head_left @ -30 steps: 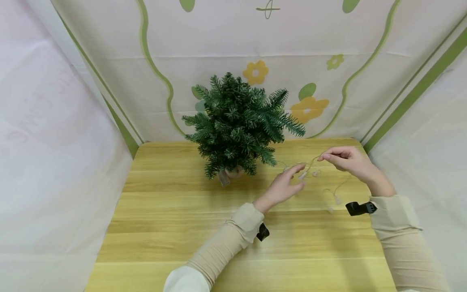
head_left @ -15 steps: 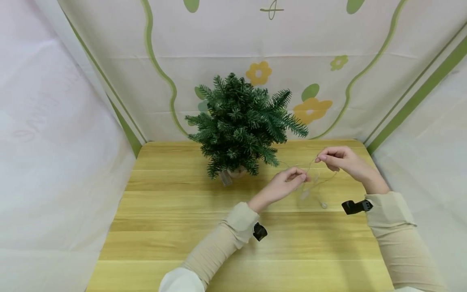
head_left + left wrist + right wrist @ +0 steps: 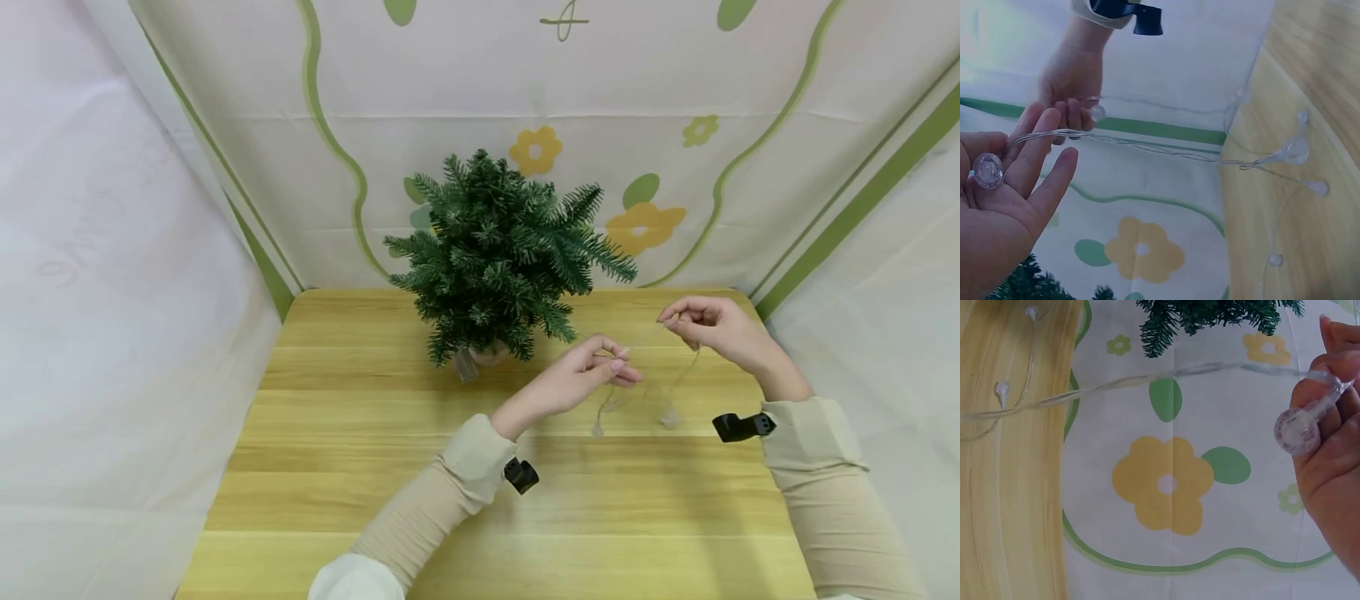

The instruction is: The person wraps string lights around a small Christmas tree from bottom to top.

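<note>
A string of fairy lights, clear wire with round clear bulbs, hangs from both hands over the table's right side. My left hand pinches the wire between thumb and forefinger, its other fingers spread. In the left wrist view a faceted bulb sits by that thumb, and twisted wire runs off from the fingers. Farther right, my right hand pinches another stretch of the string; the right wrist view has a bulb against its curled fingers. A small green artificial Christmas tree stands left of both hands.
The wooden table ends at a white fabric backdrop with printed flowers. Fabric walls close in both sides. A tag hangs by the tree's base. Loose bulbs of the string appear against the wood.
My left hand, its fingers apart a second ago, has taken the wire between thumb and forefinger. The two hands have since drawn slightly apart, and the dangling bulbs have swung.
</note>
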The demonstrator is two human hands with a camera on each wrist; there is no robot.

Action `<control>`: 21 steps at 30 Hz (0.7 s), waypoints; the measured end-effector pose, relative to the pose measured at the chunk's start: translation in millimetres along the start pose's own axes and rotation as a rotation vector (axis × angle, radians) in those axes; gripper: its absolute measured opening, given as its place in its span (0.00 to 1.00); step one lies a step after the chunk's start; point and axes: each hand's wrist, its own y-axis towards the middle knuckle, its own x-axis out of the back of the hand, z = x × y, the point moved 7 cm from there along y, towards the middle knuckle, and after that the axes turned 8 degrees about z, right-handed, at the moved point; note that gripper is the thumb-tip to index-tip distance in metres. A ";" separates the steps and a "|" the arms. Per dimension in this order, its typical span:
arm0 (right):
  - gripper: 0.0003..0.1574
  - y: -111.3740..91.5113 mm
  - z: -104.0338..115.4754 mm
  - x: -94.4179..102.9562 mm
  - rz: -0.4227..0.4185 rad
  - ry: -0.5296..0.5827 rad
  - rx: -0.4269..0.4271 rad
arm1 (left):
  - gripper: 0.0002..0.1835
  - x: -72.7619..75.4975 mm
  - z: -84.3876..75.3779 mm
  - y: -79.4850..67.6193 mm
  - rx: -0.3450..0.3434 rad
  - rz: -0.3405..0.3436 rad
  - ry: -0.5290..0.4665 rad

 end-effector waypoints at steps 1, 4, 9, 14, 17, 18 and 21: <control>0.19 -0.1 0.6 0.4 -0.005 0.005 0.011 | 0.14 -0.6 -2.3 -1.3 -0.002 0.009 -0.002; 0.18 -0.2 2.5 2.6 -0.034 0.013 0.043 | 0.14 -1.1 -8.8 -6.0 0.001 0.025 -0.006; 0.16 -0.3 2.9 8.0 -0.089 0.008 0.042 | 0.14 3.7 -19.8 -15.1 -0.002 0.027 -0.014; 0.16 0.7 6.8 8.2 -0.070 0.057 0.080 | 0.14 9.7 -28.9 -25.0 0.002 0.028 -0.007; 0.18 2.6 10.6 8.4 -0.052 0.095 0.095 | 0.14 12.6 -34.3 -31.1 -0.002 0.035 0.006; 0.19 3.3 12.0 8.8 -0.046 0.113 0.095 | 0.14 13.5 -36.2 -32.8 -0.007 0.038 0.007; 0.21 4.1 15.3 10.8 -0.034 0.132 0.071 | 0.14 17.3 -42.0 -38.2 -0.026 0.043 0.009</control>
